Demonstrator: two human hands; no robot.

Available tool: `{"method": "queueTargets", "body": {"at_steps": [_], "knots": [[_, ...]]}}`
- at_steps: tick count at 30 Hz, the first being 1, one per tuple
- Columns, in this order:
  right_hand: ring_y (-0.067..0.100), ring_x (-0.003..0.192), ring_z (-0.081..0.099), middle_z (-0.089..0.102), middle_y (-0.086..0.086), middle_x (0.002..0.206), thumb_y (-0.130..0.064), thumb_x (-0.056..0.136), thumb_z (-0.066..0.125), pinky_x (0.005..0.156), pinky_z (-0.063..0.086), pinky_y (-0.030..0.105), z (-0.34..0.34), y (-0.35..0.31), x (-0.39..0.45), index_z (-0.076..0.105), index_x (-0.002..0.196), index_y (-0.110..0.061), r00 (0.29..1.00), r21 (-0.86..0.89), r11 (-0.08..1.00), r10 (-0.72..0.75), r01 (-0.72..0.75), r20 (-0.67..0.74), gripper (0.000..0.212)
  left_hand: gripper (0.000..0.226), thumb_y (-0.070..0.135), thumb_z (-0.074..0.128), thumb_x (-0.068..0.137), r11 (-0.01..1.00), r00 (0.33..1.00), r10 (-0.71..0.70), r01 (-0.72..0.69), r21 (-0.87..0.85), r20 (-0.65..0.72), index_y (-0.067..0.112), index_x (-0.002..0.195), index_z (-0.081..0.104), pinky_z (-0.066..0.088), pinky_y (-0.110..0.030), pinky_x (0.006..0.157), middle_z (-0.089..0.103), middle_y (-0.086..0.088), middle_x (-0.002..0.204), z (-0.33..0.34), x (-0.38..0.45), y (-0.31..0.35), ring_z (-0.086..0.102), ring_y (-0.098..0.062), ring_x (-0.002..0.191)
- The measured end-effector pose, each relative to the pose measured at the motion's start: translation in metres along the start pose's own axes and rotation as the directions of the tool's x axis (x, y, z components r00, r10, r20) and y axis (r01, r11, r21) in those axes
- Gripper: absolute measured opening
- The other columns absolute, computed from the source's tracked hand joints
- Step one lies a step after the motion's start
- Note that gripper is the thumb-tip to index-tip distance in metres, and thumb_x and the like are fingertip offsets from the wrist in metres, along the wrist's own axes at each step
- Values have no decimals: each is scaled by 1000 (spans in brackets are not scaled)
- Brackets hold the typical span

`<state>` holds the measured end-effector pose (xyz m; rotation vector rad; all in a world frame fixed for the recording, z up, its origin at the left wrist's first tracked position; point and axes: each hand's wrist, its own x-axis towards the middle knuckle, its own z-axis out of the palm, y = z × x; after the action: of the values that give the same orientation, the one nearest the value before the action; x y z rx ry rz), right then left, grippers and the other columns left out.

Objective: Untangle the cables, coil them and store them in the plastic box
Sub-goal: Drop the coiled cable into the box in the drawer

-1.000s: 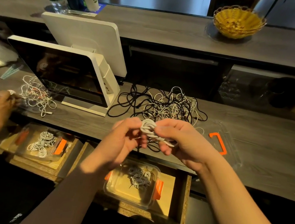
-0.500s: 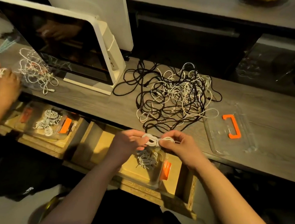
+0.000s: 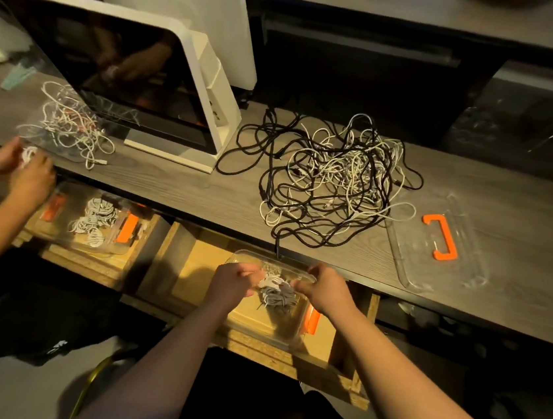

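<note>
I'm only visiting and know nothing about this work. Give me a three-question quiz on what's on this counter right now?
1. True or false: the clear lid with the orange handle lies on the counter, right of the tangled cables.
2. What do the left hand and right hand hold between them?
3. Where does the plastic box sit: A counter, B open drawer, C floor?

Key: 1 true; 2 a coiled white cable, over the box; 3 B.
</note>
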<state>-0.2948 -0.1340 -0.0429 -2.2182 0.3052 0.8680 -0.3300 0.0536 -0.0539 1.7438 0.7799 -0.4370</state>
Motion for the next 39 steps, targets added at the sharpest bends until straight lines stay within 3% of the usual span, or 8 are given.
{"method": "queueTargets", "body": {"at_steps": [11, 14, 18, 23, 27, 29, 33, 39], "knots": [[10, 72, 57, 65, -3, 79, -30, 95, 64, 55, 38, 19, -25, -41, 29, 65, 91, -13, 985, 116, 984, -119, 134, -126, 18, 14, 6, 63, 97, 989, 998, 4, 5, -145, 59, 4, 109, 70, 54, -23, 69, 69, -7, 89, 6, 46, 38, 66, -18, 81], [14, 71, 58, 62, -6, 72, -30, 96, 62, 55, 36, 23, -24, -59, 44, 64, 86, -16, 973, 91, 979, -167, 183, -161, 16, 17, 12, 64, 98, 997, 996, 78, -76, -33, 53, 9, 113, 70, 54, -26, 80, 69, 0, 93, 10, 70, 50, 65, -17, 91], [26, 85, 66, 71, 9, 87, -26, 99, 57, 70, 48, 33, -19, -80, 68, 70, 99, -9, 957, -75, 975, -220, 209, -189, 22, 19, 14, 68, 95, 965, 977, 213, -210, 158, 0, 9, 113, 73, 44, -6, 67, 71, 0, 97, 12, 96, 61, 67, -16, 95], [35, 94, 65, 71, 17, 98, -14, 98, 50, 71, 45, 32, -7, -95, 97, 71, 100, -6, 963, -290, 930, -258, 225, -81, 22, 32, 18, 68, 93, 876, 962, 272, -255, 409, 16, 11, 124, 69, 46, -23, 82, 71, -4, 115, 15, 122, 63, 66, -20, 104], [34, 91, 65, 70, 16, 96, -10, 97, 47, 66, 39, 30, 3, -100, 117, 69, 99, -5, 968, -330, 919, -245, 214, -53, 23, 17, 10, 58, 94, 773, 944, 313, -316, 550, 103, 10, 82, 70, 39, -31, 63, 68, -8, 84, 18, 139, 63, 60, -23, 75], [34, 94, 65, 70, 15, 100, -7, 95, 48, 67, 42, 31, 4, -101, 123, 68, 104, -6, 961, -337, 913, -267, 228, -73, 22, 17, 13, 57, 97, 807, 942, 313, -333, 489, 125, 10, 83, 67, 43, -36, 61, 68, -7, 78, 16, 140, 67, 60, -22, 71], [34, 97, 62, 69, 16, 100, -8, 95, 53, 72, 44, 34, 1, -98, 129, 67, 109, -6, 947, -326, 912, -299, 248, -116, 20, 9, 26, 54, 102, 837, 915, 350, -402, 371, 202, 22, 95, 59, 36, -16, 55, 63, 4, 80, 9, 128, 74, 52, -1, 67], [25, 78, 62, 69, 9, 82, -23, 95, 62, 65, 37, 29, -17, -98, 125, 70, 89, -9, 928, -180, 946, -306, 270, -214, 17, 22, 29, 52, 102, 926, 936, 312, -339, 169, 165, 13, 89, 59, 36, -28, 58, 61, -9, 78, 1, 105, 84, 47, -9, 63]]}}
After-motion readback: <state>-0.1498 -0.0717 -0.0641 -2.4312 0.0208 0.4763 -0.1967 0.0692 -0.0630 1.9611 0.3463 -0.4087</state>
